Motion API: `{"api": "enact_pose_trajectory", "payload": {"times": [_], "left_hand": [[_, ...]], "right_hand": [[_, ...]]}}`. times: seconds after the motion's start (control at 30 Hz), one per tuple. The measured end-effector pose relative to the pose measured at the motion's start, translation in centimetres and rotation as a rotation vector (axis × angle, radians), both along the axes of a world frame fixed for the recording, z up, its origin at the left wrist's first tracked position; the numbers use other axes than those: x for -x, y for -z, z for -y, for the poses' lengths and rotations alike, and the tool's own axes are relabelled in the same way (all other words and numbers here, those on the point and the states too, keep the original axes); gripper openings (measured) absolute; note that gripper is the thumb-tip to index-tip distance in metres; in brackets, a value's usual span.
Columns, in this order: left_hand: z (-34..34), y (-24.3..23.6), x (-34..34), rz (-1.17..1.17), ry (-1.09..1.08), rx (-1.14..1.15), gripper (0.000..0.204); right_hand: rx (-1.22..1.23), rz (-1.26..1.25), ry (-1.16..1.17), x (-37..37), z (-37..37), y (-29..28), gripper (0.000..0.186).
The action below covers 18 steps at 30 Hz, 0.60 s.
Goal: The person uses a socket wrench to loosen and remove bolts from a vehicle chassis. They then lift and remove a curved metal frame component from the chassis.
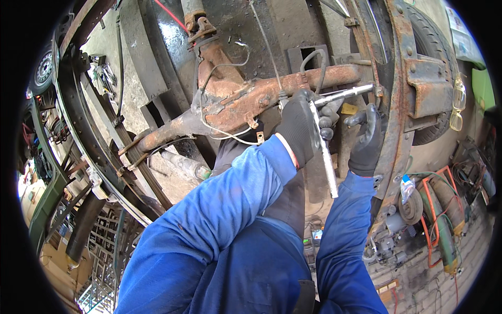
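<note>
My left hand (299, 124), in a black glove, is closed around the corner of a chrome socket wrench (327, 157). One bar of it slants down toward me. The other, a long extension (345, 94), reaches right to a bolt area on the rusty frame rail (401, 104). Beside that rail is my right hand (366, 138), also gloved, thumb stretched left and fingers apart, with nothing visible in it. Grey fingertips of the left glove show behind the wrench. A rusty axle housing (235, 107) lies just beyond my hands.
A tyre (431, 68) stands behind the right rail, with safety glasses (458, 104) hanging by it. Leaf springs (141, 172) and the left rail (86, 141) run along the left. Gas cylinders (439, 225) lie at lower right. A thin cable (235, 137) loops off the axle.
</note>
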<state>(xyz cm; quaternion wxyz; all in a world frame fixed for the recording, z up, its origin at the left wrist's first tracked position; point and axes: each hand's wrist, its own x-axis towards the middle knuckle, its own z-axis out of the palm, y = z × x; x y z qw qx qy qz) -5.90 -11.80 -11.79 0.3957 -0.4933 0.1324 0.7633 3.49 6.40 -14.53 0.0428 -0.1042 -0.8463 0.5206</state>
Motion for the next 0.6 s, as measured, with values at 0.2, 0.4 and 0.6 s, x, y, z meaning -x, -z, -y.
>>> {"api": "enact_pose_trajectory", "payload": {"times": [0.2, 0.4, 0.6], "left_hand": [[0.9, -1.9, 2.4, -0.002, 0.083, 0.125, 0.026], [0.3, -1.8, 1.5, -0.288, 0.037, 0.231, 0.035], [-0.4, -0.3, 0.2, -0.961, 0.427, 0.866, 0.016]], "right_hand": [[-0.196, 0.077, 0.000, -0.3, 0.2, -0.5, 0.049], [-0.155, 0.087, 0.025, 0.0, 0.3, -0.7, 0.044], [-0.014, 0.064, 0.038, -0.1, 0.4, -0.9, 0.038]]}}
